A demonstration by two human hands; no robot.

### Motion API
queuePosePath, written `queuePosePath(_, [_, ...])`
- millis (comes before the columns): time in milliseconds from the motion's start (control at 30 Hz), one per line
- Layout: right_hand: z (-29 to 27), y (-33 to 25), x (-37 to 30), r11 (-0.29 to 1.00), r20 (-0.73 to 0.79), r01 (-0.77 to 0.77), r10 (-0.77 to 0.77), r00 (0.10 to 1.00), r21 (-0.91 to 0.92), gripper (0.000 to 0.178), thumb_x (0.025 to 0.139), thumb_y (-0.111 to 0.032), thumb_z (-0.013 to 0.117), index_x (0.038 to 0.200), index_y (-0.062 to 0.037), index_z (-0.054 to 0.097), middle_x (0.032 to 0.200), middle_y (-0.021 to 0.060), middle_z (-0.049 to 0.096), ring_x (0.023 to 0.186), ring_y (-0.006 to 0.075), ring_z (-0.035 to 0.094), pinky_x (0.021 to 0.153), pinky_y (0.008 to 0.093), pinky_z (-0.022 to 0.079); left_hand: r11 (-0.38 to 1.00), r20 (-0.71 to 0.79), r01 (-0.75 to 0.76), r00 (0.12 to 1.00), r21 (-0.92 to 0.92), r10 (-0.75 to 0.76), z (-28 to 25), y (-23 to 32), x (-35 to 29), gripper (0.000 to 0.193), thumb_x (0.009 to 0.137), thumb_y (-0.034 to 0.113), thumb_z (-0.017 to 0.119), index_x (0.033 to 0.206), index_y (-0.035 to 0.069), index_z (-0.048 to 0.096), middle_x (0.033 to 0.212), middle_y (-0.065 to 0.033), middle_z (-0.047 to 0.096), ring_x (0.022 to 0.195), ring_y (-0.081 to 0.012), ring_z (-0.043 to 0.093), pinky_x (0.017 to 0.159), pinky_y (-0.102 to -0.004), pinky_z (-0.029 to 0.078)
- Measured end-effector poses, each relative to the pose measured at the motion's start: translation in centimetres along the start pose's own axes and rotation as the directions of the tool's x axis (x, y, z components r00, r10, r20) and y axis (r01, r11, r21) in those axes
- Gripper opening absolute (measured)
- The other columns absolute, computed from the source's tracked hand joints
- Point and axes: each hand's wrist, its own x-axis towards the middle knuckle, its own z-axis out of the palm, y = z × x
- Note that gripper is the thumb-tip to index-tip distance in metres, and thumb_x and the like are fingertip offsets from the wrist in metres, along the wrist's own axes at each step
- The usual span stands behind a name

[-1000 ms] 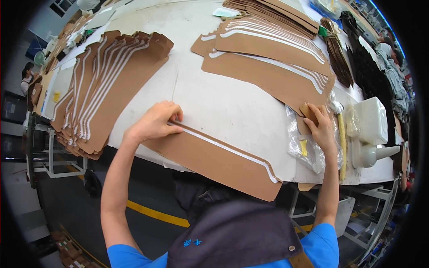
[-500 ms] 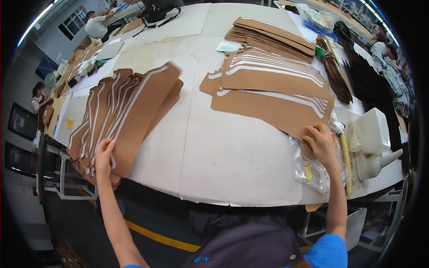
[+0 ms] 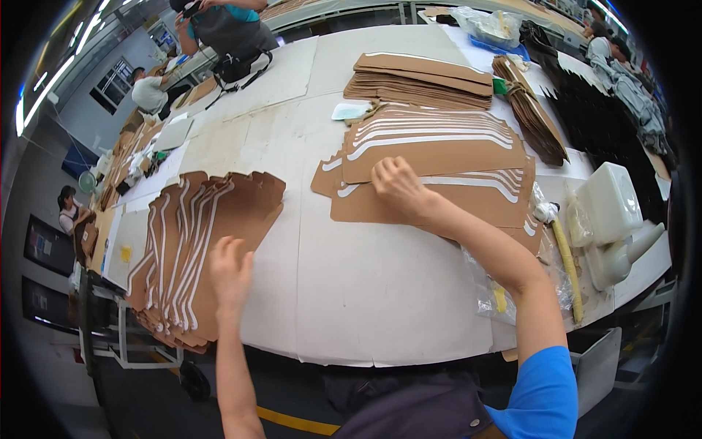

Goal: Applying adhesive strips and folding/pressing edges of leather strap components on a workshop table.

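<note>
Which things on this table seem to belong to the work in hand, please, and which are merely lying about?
Likely in use:
fan of white-striped brown pieces, by the left hand
layered white-striped brown pieces, under the right hand

Likely just lying about:
white squarish container
yellow rod
clear plastic bag
black strapped bag

Fanned pile of flat brown panels [image 3: 191, 256], overlapping, each visible strip white and bent toward its lower end; laid lengthwise at the left near edge of the white-topped table [image 3: 365, 293]. Second pile of like brown panels [image 3: 453, 162], right of centre, set crosswise in two overlapping, staggered groups, white strips exposed.
</note>
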Motion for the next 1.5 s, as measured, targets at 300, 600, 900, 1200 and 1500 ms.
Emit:
queuePosePath(300, [1.5, 1.5, -1.2, 0.984, -0.081, -0.071, 0.085, 0.993, 0.162, 0.027, 0.078, -0.013, 0.070, 0.100, 0.0020, 0.069, 0.093, 0.0132, 0.068, 0.092, 0.0257, 0.066, 0.075, 0.0347, 0.050, 0.881, 0.018, -0.211, 0.970, -0.424, 0.241, 12.2, 15.3, 6.5, 0.024, 0.095, 0.012, 0.073, 0.116, 0.000, 0.071, 0.128, -0.0146, 0.068, 0.122, -0.0341, 0.062, 0.102, -0.0439, 0.051])
queuePosePath(600, [0.9, 1.7, -0.2, 0.993, 0.008, -0.110, 0.110, 0.994, 0.049, 0.033, 0.082, -0.028, 0.071, 0.098, 0.0000, 0.072, 0.092, 0.0137, 0.073, 0.089, 0.0282, 0.069, 0.074, 0.0404, 0.053, 0.855, -0.030, -0.230, 0.969, -0.464, 0.244, 15.4, 19.1, 7.5, 0.021, 0.099, 0.010, 0.068, 0.115, -0.002, 0.073, 0.121, -0.0138, 0.072, 0.116, -0.0340, 0.065, 0.099, -0.0431, 0.052])
queuePosePath(900, [1.0, 1.4, -0.9, 0.997, -0.113, -0.047, 0.053, 0.992, 0.062, 0.021, 0.082, -0.020, 0.069, 0.093, -0.0023, 0.070, 0.083, 0.0122, 0.068, 0.081, 0.0265, 0.067, 0.066, 0.0372, 0.049, 0.861, -0.133, -0.226, 0.974, -0.456, 0.185, 16.3, 18.8, 7.4, 0.015, 0.098, 0.006, 0.065, 0.108, -0.001, 0.074, 0.116, -0.0129, 0.074, 0.110, -0.0332, 0.067, 0.098, -0.0430, 0.052])
queuePosePath(1200, [2.0, 0.4, 0.9, 0.978, -0.171, -0.175, 0.193, 0.966, 0.116, 0.018, 0.081, -0.016, 0.069, 0.089, 0.0003, 0.069, 0.080, 0.0164, 0.070, 0.072, 0.0289, 0.068, 0.063, 0.0357, 0.051, 0.854, -0.146, -0.252, 0.967, -0.455, 0.208, 16.5, 18.8, 7.5, 0.014, 0.096, 0.005, 0.066, 0.106, 0.000, 0.075, 0.118, -0.0131, 0.074, 0.113, -0.0333, 0.067, 0.100, -0.0437, 0.052])
queuePosePath(1500, [-4.9, 19.2, -9.1, -0.123, 0.161, -0.205, 0.971, 0.177, 0.971, 0.025, 0.094, -0.011, 0.075, 0.117, -0.0018, 0.074, 0.096, 0.0043, 0.072, 0.084, 0.0148, 0.071, 0.072, 0.0286, 0.057, 0.856, -0.016, -0.393, 0.911, -0.336, 0.411, 17.7, 19.9, 9.8, 0.050, 0.101, 0.027, 0.068, 0.144, 0.002, 0.059, 0.155, -0.0167, 0.056, 0.147, -0.0351, 0.048, 0.122, -0.0482, 0.036])
